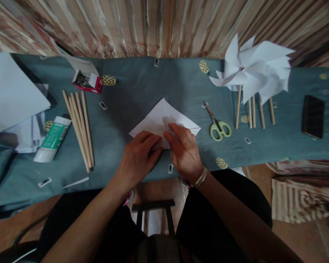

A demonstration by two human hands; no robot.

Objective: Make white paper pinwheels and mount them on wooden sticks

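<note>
A creased white sheet of paper (164, 113) lies in the middle of the table, one corner pointing away from me, with its near part folded. My left hand (138, 155) grips the near left edge of the paper, thumb and fingers closed around it. From the right, my right hand (185, 149) pinches the near edge close to the centre crease, fingers bent over the sheet. Both hands almost meet there and hide part of the fold. Green-handled scissors (218, 126) rest to the right of the paper, blades apart and pointing away.
White paper pinwheels (260, 67) on wooden sticks lie at the right, near a dark phone (313, 116). On the left are several wooden sticks (80, 128), a glue tube (53, 138), a red box of metal pins (87, 80) and stacked white paper (13, 95). A curtain (142, 27) hangs behind.
</note>
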